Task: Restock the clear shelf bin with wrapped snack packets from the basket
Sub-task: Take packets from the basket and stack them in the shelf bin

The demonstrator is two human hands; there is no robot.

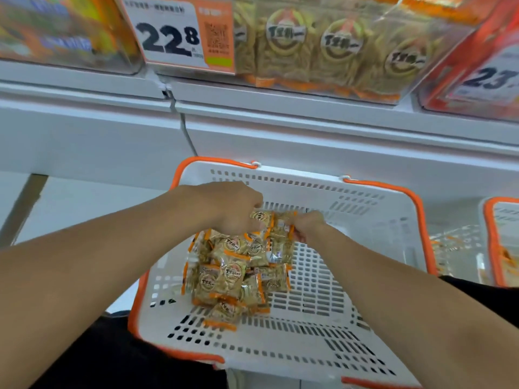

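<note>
— White shop shelving (280, 136); what's under the hands?
— A slotted white plastic basket with orange rim (365, 209). The left hand (236, 206) and right hand (306, 223) each pinch crinkly wrapped snack packets (224, 276); the clear shelf bin (323, 46) sits above.

The fingertips of both hands are hidden among the packets (230, 273). The far-left bin (64, 29) is blurred and its contents cannot be told. A second basket (502, 242) is cut off at the right edge.
</note>
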